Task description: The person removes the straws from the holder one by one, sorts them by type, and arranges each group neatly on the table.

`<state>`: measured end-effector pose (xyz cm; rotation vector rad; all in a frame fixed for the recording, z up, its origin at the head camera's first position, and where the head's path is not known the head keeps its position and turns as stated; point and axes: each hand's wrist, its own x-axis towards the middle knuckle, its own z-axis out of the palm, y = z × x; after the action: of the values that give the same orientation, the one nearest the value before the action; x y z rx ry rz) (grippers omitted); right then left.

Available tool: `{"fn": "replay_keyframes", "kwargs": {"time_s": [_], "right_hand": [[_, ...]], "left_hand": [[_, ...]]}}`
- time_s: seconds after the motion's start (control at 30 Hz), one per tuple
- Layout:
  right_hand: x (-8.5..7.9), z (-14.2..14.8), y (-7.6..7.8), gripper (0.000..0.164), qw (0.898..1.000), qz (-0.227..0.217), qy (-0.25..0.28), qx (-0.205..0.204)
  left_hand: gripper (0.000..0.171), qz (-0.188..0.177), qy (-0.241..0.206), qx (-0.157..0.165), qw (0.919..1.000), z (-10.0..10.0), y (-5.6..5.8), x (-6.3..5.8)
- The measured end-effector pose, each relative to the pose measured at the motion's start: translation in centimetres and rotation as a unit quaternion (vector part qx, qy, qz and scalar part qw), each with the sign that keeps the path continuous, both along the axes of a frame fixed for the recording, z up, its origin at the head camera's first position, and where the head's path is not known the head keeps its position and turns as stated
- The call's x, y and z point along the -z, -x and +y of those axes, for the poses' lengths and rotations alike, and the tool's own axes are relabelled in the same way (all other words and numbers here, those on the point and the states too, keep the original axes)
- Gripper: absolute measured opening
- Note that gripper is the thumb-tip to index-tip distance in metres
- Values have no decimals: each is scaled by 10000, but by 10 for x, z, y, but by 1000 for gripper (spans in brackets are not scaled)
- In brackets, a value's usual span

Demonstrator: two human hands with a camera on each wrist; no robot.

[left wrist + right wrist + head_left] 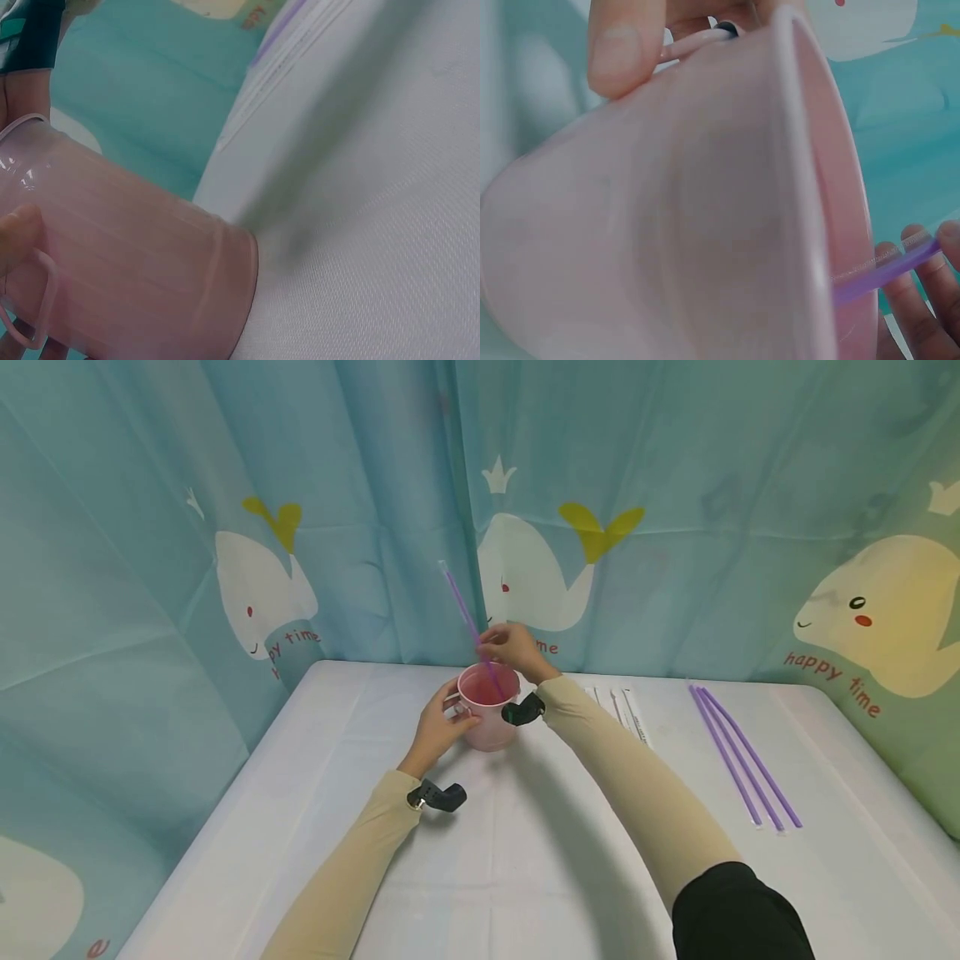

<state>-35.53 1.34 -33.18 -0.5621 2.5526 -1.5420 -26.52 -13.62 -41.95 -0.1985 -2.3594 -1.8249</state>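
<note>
A pink metal bucket (489,732) with a small side handle (46,300) stands upright on the table. My left hand (442,728) grips it at that handle, the thumb (622,56) lying against the outer wall. Over the bucket's far rim, my right hand (512,649) pinches a purple straw (459,600) in a clear wrapper. The straw leans to the left, its upper end high above the hand and its lower end inside the bucket. In the right wrist view the purple straw (885,274) passes behind the near rim, which hides its tip.
Three wrapped purple straws (731,747) lie side by side on the right of the white table (480,877). Several thin white-wrapped sticks (628,710) lie behind my right forearm, partly hidden by it. A blue curtain (360,527) with whale prints hangs at the table's back edge.
</note>
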Motion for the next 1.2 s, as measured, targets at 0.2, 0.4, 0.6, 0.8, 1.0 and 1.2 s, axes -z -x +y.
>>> {"fn": "replay_keyframes", "kwargs": {"time_s": [0.2, 0.4, 0.6, 0.8, 1.0, 1.2], "right_hand": [[-1, 7, 3, 22, 9998, 0, 209, -8], [-8, 17, 2, 24, 9990, 50, 452, -14], [-18, 27, 2, 25, 9983, 245, 531, 89], [-35, 35, -5, 26, 9943, 337, 996, 195], [-54, 42, -12, 27, 9898, 524, 1303, 248], [-68, 51, -18, 25, 9836, 637, 1671, 235]], "left_hand": [[73, 10, -66, -4, 10000, 0, 1, 0], [73, 74, -35, -24, 10000, 2, -3, -5], [75, -28, -17, -52, 10000, 1, 0, -2], [75, -44, 15, -13, 10000, 1, -2, -4], [74, -18, -13, -5, 10000, 2, -3, -6], [74, -87, 5, -58, 9999, 2, -3, -6]]}}
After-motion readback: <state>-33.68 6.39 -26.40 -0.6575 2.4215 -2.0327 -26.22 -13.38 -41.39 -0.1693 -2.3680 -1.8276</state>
